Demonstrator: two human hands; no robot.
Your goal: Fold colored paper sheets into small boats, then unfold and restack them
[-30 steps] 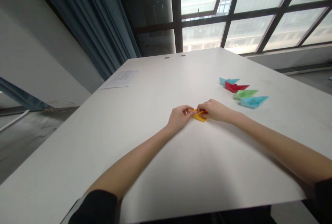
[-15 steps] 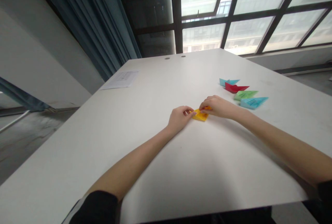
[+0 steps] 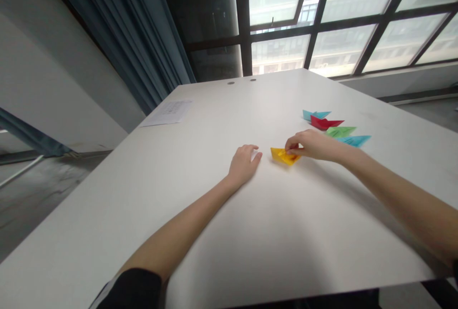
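A yellow folded paper boat (image 3: 282, 156) lies on the white table (image 3: 222, 213) near its middle. My right hand (image 3: 312, 145) pinches the boat's right end with fingers closed on it. My left hand (image 3: 243, 162) rests flat on the table a little to the left of the boat, fingers loosely apart and holding nothing. Just beyond my right hand stands a row of folded paper boats: a teal one (image 3: 315, 114), a red one (image 3: 325, 122), a green one (image 3: 339, 131) and a light blue one (image 3: 355, 140).
A printed sheet of paper (image 3: 167, 112) lies at the table's far left corner. Two small round holes (image 3: 242, 81) sit near the far edge. Dark curtains (image 3: 143, 37) and large windows (image 3: 332, 18) stand behind the table.
My left hand has let go of the yellow boat and drawn back slightly. My right hand has moved the boat a little to the right, toward the row.
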